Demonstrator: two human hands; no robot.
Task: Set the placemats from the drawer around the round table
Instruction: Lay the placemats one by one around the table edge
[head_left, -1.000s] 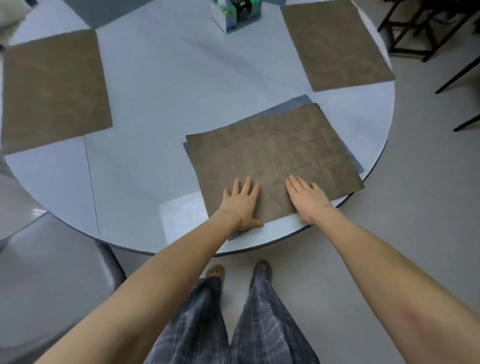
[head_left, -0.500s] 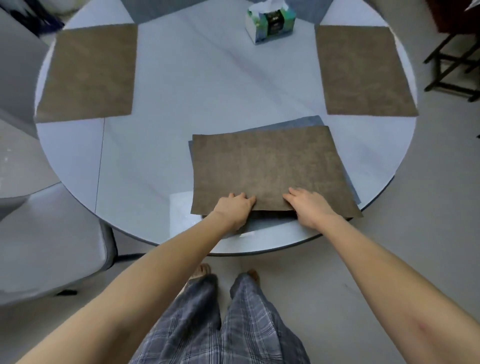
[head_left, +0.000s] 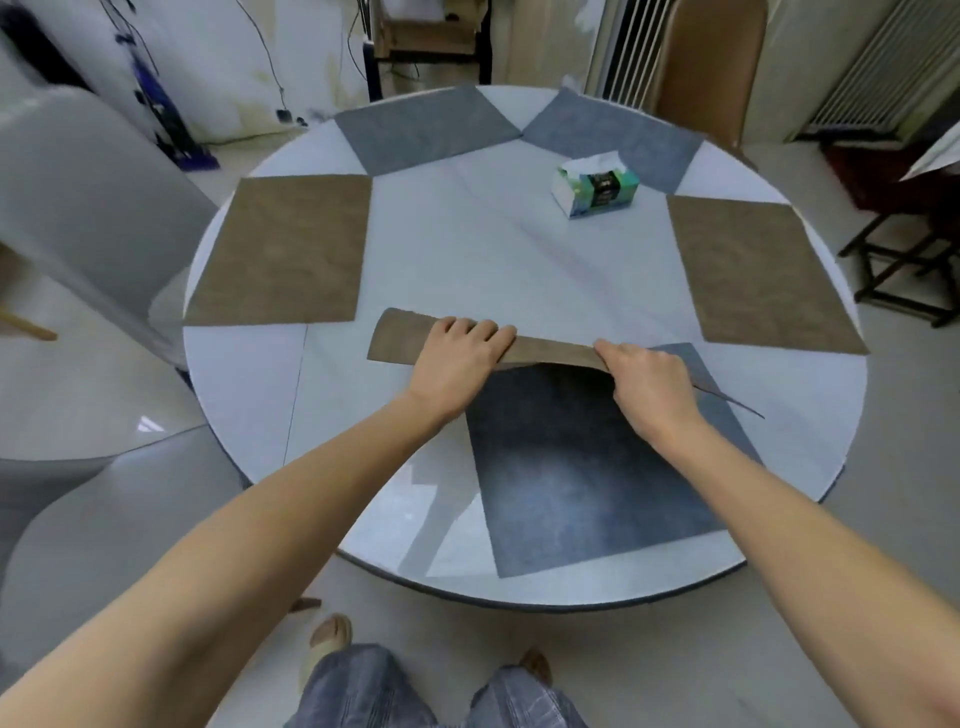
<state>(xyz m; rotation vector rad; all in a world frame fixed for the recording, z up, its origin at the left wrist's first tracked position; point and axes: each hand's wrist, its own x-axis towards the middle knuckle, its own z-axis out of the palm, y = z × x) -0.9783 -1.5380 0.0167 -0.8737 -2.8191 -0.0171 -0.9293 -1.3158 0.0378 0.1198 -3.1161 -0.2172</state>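
Note:
On the round white table, both hands hold one brown placemat by its near edge, lifted off the surface and seen almost edge-on. My left hand grips it left of centre, and my right hand grips it further right. Below it a grey-blue placemat lies flat at the near rim. Two more brown placemats lie flat, one on the left and one on the right. Two grey placemats lie at the far side, left and right.
A tissue box stands on the table right of centre, toward the back. A grey chair is on the left, a brown chair behind the table, and dark stools on the right. My feet are below the near rim.
Both hands went from lying flat on the brown placemat to gripping its near edge and lifting it, which uncovered the grey-blue placemat beneath. The camera view pulled back and tilted up.

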